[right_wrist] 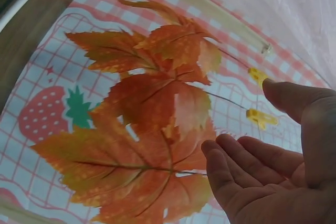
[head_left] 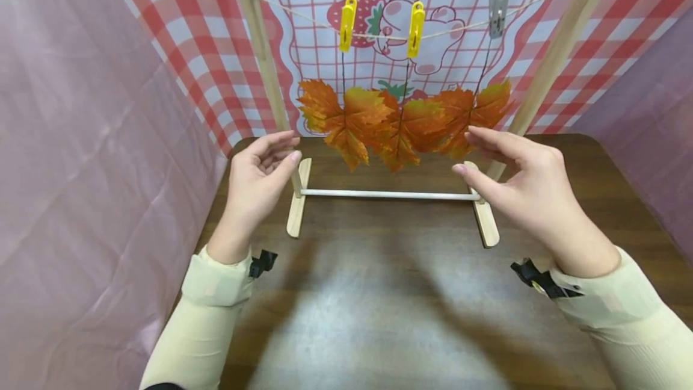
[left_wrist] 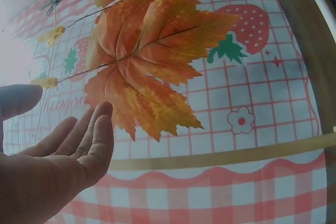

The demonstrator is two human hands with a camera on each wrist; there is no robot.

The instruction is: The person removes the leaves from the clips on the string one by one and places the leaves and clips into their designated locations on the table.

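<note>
Three orange artificial maple leaves hang by thin dark stems from a string. Two yellow clothespins, a left one [head_left: 348, 24] and a middle one [head_left: 415, 30], grip the string, as does a grey clothespin [head_left: 498, 9] on the right. Below them are the left leaf [head_left: 346, 116], middle leaf [head_left: 402, 128] and right leaf [head_left: 470, 114]. My left hand [head_left: 260, 167] is raised beside the left post, fingers relaxed and holding nothing. My right hand [head_left: 520, 173] hovers just in front of the right leaf's lower side, thumb and fingers spread apart with nothing between them.
The wooden rack has a left post [head_left: 262, 47], a right post [head_left: 560, 47] and a white crossbar [head_left: 387, 195] joining its feet. It stands on a brown table [head_left: 368, 294]. A red-checked strawberry cloth [head_left: 184, 29] hangs behind, with pink fabric [head_left: 81, 137] at the left.
</note>
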